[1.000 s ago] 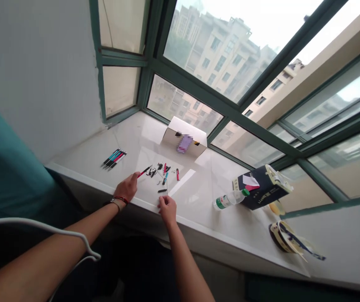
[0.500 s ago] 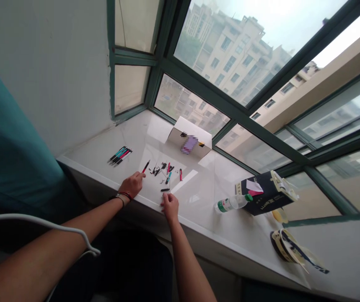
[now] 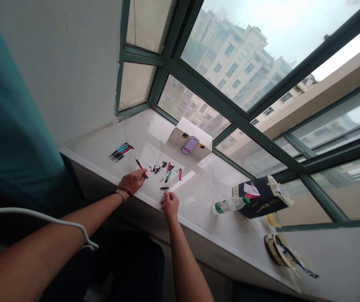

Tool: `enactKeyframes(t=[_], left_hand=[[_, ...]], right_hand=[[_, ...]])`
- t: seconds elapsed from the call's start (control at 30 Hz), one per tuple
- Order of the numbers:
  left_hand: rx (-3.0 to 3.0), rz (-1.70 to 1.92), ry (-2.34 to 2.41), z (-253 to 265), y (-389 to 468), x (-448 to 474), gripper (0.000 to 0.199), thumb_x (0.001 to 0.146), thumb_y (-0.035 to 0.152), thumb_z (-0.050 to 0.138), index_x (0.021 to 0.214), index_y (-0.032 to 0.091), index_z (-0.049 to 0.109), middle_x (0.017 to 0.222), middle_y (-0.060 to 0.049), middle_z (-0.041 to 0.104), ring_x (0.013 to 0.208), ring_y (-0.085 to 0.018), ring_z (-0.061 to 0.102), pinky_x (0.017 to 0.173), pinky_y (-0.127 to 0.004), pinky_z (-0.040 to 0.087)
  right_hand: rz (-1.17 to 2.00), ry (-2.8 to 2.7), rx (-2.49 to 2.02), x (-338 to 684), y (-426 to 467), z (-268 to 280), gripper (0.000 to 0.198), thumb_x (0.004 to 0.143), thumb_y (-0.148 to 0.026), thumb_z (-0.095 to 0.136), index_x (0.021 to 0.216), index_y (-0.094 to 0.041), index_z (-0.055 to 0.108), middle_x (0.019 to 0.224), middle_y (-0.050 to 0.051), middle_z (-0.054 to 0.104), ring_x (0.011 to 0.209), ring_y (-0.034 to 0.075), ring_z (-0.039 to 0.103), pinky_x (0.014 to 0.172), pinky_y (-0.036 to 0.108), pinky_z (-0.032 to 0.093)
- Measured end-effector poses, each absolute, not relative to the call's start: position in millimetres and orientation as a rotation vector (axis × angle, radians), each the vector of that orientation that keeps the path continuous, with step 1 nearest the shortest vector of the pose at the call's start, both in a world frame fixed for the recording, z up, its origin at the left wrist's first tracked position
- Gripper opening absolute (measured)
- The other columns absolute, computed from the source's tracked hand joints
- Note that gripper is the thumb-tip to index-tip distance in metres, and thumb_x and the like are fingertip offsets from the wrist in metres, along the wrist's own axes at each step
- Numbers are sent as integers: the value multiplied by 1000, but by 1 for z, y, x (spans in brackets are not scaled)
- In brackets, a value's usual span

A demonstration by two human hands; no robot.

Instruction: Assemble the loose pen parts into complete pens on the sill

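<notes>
A red and black pen (image 3: pixel 139 164) is pinched in the fingers of my left hand (image 3: pixel 132 183), its one end pointing up and left above the white sill. My right hand (image 3: pixel 170 204) is closed near the sill's front edge, fingertips pressed around a thin rod that looks like a pen refill (image 3: pixel 169 185). Just beyond those fingertips lies a short black pen part (image 3: pixel 164 188). Between and past both hands are scattered several pen pieces, among them a teal barrel (image 3: pixel 168 176), a red barrel (image 3: pixel 180 174) and small black parts (image 3: pixel 157 170).
Several pens (image 3: pixel 121 151) lie in a row at the left. An open white box (image 3: pixel 192 128) stands by the window with a blurred purple item (image 3: pixel 190 145). To the right are a water bottle (image 3: pixel 228 205), a dark carton (image 3: pixel 263 197) and a round band-like object (image 3: pixel 277 249).
The pen in my left hand has swung from leaning up-right to leaning up-left. My right hand stays in nearly the same place. The whole view has shifted slightly.
</notes>
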State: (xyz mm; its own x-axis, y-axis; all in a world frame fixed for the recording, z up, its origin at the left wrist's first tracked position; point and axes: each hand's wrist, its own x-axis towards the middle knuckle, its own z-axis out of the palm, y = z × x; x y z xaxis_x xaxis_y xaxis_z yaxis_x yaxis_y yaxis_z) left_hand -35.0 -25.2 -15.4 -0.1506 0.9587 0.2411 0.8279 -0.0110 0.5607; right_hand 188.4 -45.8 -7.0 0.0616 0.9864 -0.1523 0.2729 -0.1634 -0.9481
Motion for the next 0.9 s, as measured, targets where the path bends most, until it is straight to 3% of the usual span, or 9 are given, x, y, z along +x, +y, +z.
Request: enactKeyframes(t=[0.13,0.33,0.5,0.67,0.9], left_hand=[[1946,891,2094,-16,-25,-37,46,92,29,45,134,20,59,110,-13,70,104,-27,63,88,-35,46],[2122,760,1976,-16,-24,-36,61,93,32,40,151,14,38,131,-18,62,128,-30,50,102,-42,37],[2166,603,1996,-23,-21,-31,79,91,41,42,157,7,16,153,-21,41,145,-35,28,114,-52,19],[2155,588,2031,-27,-19,-29,82,90,43,41,156,2,16,148,-24,47,144,-37,30,115,-54,14],[2156,671,2032,-20,-20,-30,74,87,33,44,155,11,27,144,-19,53,140,-32,38,115,-51,18]], right_hand=[[1091,-1305,-1615,187,-45,-9,40,86,-55,55,73,-17,58,51,-3,59,32,10,49,33,20,37],[975,-1371,-1688,185,-44,-11,43,88,-57,50,67,-20,53,49,-3,57,33,11,51,35,20,38],[988,-1385,-1700,185,-43,-10,44,88,-60,49,67,-21,52,50,-4,58,33,11,52,35,21,38],[973,-1402,-1708,185,-46,-10,41,88,-56,49,68,-21,52,51,-3,59,33,12,52,35,21,39],[1061,-1535,-1572,165,-23,7,30,89,-47,52,80,-20,60,56,-4,59,38,13,55,37,22,42]])
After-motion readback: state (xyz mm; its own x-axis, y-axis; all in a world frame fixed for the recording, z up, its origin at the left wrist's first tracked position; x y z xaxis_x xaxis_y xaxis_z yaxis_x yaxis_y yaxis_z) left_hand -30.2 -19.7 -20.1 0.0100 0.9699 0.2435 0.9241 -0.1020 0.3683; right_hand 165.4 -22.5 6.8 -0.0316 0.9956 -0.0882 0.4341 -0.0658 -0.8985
